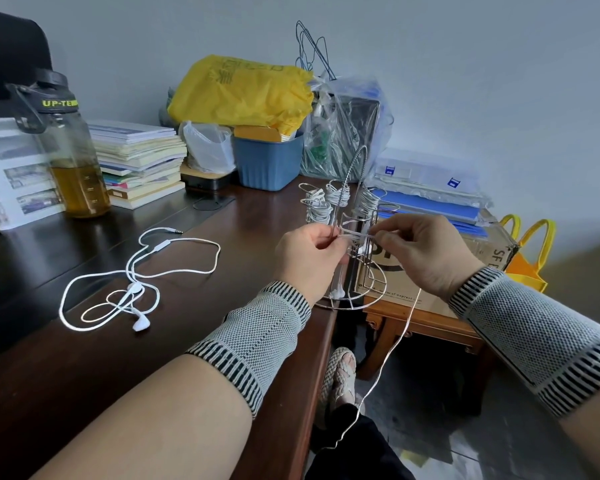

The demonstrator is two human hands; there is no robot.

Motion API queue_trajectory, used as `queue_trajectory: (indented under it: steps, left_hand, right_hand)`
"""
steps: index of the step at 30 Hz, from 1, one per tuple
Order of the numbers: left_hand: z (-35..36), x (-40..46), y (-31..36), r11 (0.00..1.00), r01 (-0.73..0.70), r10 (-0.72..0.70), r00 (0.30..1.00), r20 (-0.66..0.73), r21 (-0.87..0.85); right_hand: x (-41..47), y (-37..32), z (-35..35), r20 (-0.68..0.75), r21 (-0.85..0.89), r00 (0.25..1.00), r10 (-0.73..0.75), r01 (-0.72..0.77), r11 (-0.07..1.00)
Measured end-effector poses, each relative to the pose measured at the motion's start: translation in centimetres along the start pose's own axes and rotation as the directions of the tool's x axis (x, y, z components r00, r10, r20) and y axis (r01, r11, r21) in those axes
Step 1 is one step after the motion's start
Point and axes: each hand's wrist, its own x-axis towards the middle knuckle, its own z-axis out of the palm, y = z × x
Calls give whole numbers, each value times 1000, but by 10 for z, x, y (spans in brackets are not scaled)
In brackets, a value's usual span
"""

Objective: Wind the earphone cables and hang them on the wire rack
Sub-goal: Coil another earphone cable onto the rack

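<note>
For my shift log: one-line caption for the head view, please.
Both hands, left and right, wind a white earphone cable before the wire rack; another earphone set lies loose on the table.

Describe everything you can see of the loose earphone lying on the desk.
The loose earphone is a white wired set, unwound, lying flat on the dark wooden desk left of both hands. Its cable sprawls in open loops, metal plug at the far end, inline remote near it, two earbuds at the near end. Neither hand touches it.

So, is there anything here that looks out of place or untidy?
Yes. The tail of the cable that both hands are winding hangs off the desk edge toward the floor. A second earphone set lies loose and tangled on the desk, not yet wound.
</note>
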Motion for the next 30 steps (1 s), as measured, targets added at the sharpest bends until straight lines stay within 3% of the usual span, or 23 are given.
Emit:
queue_trajectory:
  steps: [7,15,30]
  left_hand:
    - [0,-1,2,999,29,-30,1000,-10,-30]
    - [1,0,6,989,113,-117,993,-33,-97]
    - [2,0,7,996,83,-84,996,-27,-29]
  right_hand:
    - [4,10,2,2,-108,998,62,-61,992]
    - [-2,7,-1,36,-65,998,55,-52,997]
    - [14,-1,5,51,-131,990,128,-120,984]
